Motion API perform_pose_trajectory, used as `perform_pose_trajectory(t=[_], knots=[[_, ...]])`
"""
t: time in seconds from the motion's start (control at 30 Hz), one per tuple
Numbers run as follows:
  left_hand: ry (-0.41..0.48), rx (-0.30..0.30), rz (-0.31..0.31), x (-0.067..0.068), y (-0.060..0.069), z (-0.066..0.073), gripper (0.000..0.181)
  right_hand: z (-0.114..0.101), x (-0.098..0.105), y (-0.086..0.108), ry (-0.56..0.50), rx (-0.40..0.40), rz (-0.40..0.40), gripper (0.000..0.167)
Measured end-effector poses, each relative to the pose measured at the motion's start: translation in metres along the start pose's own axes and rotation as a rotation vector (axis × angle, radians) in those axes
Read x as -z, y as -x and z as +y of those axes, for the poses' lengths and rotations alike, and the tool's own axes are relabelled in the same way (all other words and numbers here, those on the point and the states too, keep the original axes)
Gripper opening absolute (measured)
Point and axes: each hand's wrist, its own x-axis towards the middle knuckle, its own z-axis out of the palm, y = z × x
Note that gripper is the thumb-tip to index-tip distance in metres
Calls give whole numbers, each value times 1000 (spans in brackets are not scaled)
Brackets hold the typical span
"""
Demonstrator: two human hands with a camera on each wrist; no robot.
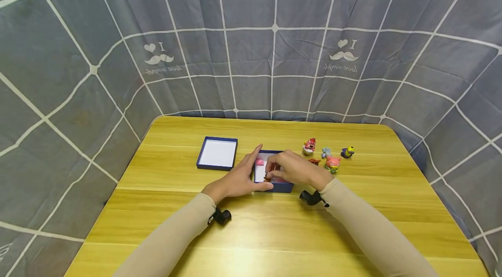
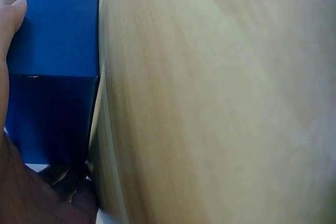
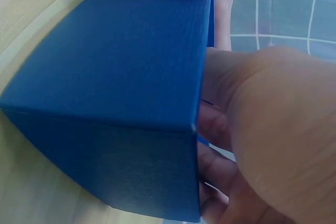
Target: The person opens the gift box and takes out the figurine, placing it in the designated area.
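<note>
A blue box (image 1: 283, 188) with a white inside stands in the middle of the table. My left hand (image 1: 244, 177) holds it at its left side, thumb on the near edge; in the left wrist view fingers wrap round the box's blue wall (image 2: 58, 30). Inside the box, my right hand (image 1: 289, 167) pinches a small brown figurine (image 1: 267, 178), mostly covered by the fingers. A pink figurine (image 1: 259, 162) lies at the left within the box. The right wrist view has the right hand (image 3: 283, 124) reaching over the rim, its fingertips hidden behind the wall.
A blue-edged lid (image 1: 217, 153), white side up, lies left of the box. Right of it stand several figurines: a red-and-white one (image 1: 309, 146), a pale blue one (image 1: 326, 152), a pink one (image 1: 332, 164), a yellow-and-dark one (image 1: 347, 152) and a partly hidden brown one (image 1: 314, 161).
</note>
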Motion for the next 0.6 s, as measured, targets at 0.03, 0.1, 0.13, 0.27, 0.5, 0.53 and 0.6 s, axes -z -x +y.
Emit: perform_pose_trajectory(t=[0.03,0.1,0.13,0.27,0.5,0.53,0.6], knots=[[0,1,-1,0,0,0,131,0,0,0,-9,0,-1,6],[2,-1,1,0,0,0,131,0,0,0,-23,1,-1,6],[2,-3,2,0,0,0,131,0,1,1,-30,1,-1,6],[-2,-5,3,0,-1,0,132,1,1,1,-64,10,1,7],[13,2,-3,0,-1,1,131,4,0,1,-79,39,34,4],[15,2,-2,0,-1,1,130,4,-1,1,-77,41,40,5],[12,6,-3,-1,-1,1,131,4,-1,2,-75,41,57,4]])
